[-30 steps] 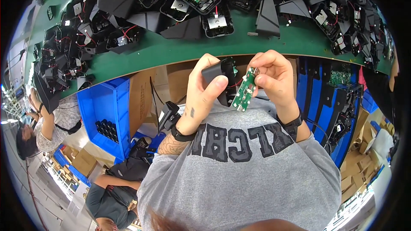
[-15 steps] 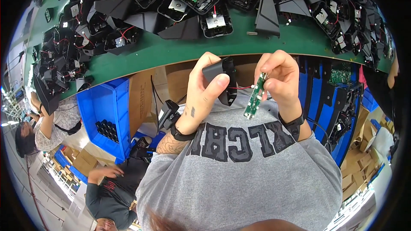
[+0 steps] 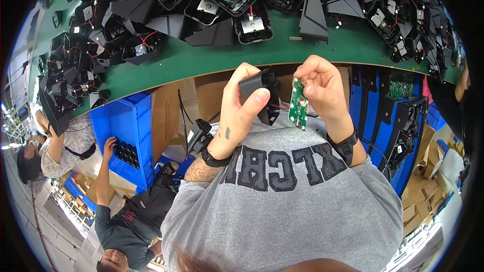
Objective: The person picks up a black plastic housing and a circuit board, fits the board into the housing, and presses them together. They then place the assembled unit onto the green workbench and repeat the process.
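My left hand [image 3: 241,105] is wrapped round a black plastic housing [image 3: 256,86], thumb across its face, at the near edge of the green table. Beside it, to the right, my right hand [image 3: 322,89] pinches the upper end of a green circuit board [image 3: 298,107]. The board hangs nearly upright, its side with white connectors and small parts showing. A short red wire [image 3: 282,107] runs from the housing toward the board; whether it joins the board I cannot tell. The inside of the housing is mostly turned away from view.
Black housings with metal plates and red wires [image 3: 252,27] lie heaped along the green table [image 3: 196,56]. A blue bin [image 3: 123,133] with black parts stands at the left, a co-worker's hand [image 3: 109,146] at it. Blue racks [image 3: 370,100] stand at the right.
My right hand has turned the circuit board more upright, with its broad face showing, and moved slightly left. My left hand keeps its hold. A co-worker's arm has reached to the blue bin.
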`<state>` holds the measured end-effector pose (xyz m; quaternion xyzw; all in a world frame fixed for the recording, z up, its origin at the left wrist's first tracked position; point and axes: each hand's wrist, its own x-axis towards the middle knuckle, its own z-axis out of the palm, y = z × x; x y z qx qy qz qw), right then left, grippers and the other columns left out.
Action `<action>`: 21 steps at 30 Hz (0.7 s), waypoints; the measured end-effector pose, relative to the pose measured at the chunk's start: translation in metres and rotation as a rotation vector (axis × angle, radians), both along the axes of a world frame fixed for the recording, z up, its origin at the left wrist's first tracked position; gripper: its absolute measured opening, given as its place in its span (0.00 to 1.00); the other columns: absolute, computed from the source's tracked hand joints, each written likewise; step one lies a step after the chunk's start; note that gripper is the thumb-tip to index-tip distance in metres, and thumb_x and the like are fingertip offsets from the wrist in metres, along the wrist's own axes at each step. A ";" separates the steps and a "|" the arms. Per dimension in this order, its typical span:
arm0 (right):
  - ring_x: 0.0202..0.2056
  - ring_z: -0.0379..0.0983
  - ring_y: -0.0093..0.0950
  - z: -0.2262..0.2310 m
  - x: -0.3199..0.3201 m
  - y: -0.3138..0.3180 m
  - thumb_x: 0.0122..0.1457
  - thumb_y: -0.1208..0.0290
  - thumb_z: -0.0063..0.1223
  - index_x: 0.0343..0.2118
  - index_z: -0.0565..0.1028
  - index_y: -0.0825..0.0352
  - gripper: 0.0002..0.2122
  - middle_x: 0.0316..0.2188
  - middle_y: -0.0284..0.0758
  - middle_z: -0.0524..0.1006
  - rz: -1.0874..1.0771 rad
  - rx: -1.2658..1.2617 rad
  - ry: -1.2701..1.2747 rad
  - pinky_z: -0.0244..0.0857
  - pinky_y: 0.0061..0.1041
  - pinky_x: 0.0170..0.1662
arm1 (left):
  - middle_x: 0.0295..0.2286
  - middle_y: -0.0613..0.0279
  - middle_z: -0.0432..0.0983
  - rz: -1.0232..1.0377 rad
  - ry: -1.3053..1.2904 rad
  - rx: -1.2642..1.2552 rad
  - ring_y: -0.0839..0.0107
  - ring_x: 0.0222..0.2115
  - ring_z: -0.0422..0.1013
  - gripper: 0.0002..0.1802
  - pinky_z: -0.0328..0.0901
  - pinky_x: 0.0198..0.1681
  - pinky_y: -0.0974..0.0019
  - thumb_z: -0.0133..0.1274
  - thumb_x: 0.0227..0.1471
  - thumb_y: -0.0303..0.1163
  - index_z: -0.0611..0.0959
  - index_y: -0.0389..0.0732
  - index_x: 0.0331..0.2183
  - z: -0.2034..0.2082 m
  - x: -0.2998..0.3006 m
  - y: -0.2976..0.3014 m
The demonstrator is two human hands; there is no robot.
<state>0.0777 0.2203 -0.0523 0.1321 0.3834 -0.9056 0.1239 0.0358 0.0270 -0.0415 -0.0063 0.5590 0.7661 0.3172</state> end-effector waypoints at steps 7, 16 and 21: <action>0.19 0.74 0.22 -0.007 0.002 -0.004 0.50 0.80 0.58 0.38 0.71 0.76 0.12 0.27 0.41 0.78 -0.001 -0.126 0.111 0.69 0.18 0.20 | 0.28 0.72 0.64 -0.015 0.016 -0.018 0.83 0.30 0.60 0.18 0.58 0.35 0.77 0.58 0.50 0.40 0.71 0.39 0.34 -0.001 -0.002 0.000; 0.17 0.74 0.22 -0.011 -0.001 -0.005 0.51 0.77 0.60 0.37 0.71 0.74 0.13 0.26 0.40 0.79 0.000 -0.122 0.063 0.69 0.17 0.18 | 0.28 0.71 0.65 -0.001 0.035 -0.028 0.83 0.30 0.61 0.18 0.59 0.35 0.76 0.58 0.50 0.40 0.71 0.38 0.35 -0.001 -0.002 0.002; 0.16 0.74 0.22 -0.012 -0.002 -0.002 0.51 0.77 0.60 0.36 0.71 0.74 0.12 0.25 0.39 0.78 0.055 -0.242 -0.002 0.68 0.16 0.17 | 0.29 0.69 0.68 0.026 0.033 -0.010 0.82 0.31 0.62 0.20 0.60 0.36 0.75 0.58 0.50 0.42 0.71 0.38 0.36 -0.001 0.000 0.002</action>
